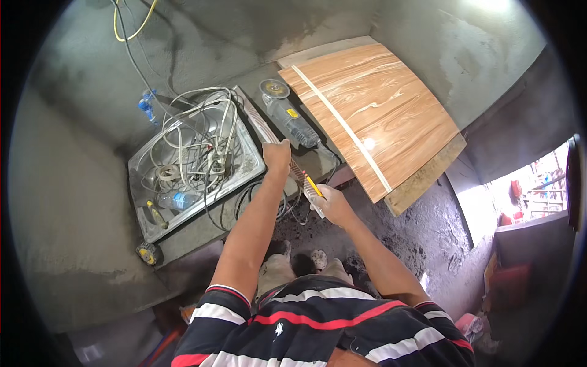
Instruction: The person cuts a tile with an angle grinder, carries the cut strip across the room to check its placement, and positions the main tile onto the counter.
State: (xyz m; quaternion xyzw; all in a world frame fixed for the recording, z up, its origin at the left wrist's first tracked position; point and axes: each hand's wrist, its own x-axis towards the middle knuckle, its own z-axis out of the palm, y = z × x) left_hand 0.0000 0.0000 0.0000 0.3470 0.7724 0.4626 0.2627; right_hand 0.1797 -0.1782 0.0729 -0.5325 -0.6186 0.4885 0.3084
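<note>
My left hand [277,156] is closed around a long, narrow brown-and-white striped strip [260,125], which slants from beside the sink down toward me. In my right hand [334,204] is a yellow pencil [313,184], its tip up against the strip's lower part. The right fingers are also at the strip's near end; whether they grip it I cannot tell. Just right of the strip, an angle grinder [291,119] lies on the ledge. Farther right rests a large wood-patterned tile [379,113] with a pale stripe along its left side.
A metal sink [249,174] at left holds tangled white cables [231,125], a tape roll [167,173] and a plastic bottle [178,200]. A black-and-yellow tape measure [148,253] sits by its near corner. Board [422,177] shows under the tile. Dark debris covers the floor [422,229].
</note>
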